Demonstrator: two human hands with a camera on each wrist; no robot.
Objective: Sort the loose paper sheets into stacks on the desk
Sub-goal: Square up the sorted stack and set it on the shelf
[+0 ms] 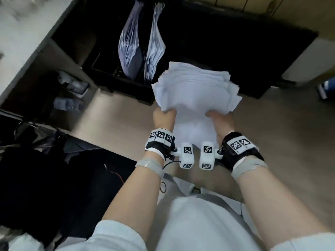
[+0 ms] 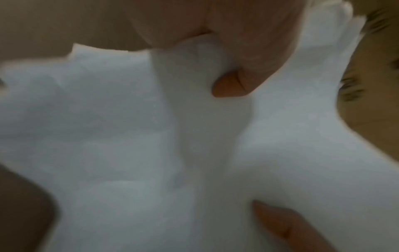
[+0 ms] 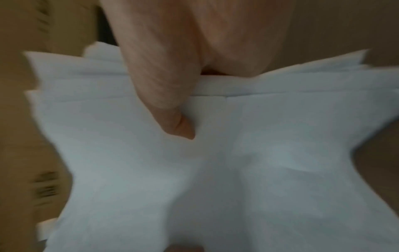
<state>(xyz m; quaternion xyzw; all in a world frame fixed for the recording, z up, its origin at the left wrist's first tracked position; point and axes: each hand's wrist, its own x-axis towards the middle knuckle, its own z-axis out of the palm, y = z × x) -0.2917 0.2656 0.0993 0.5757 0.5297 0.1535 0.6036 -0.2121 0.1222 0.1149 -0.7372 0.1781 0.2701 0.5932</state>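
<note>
White sheets (image 1: 194,91) fanned (edges uneven).

Left grip (image 1: 164,115) clenched; right grip (image 1: 222,122) clenched likewise

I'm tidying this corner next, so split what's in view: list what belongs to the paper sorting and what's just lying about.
Part of the job:
- bundle of loose sheets, held in the grip of both the left hand and the right hand
- two sheaves of paper standing in the black crate

Just lying about:
- plastic bottles on the floor
- black bag
</note>
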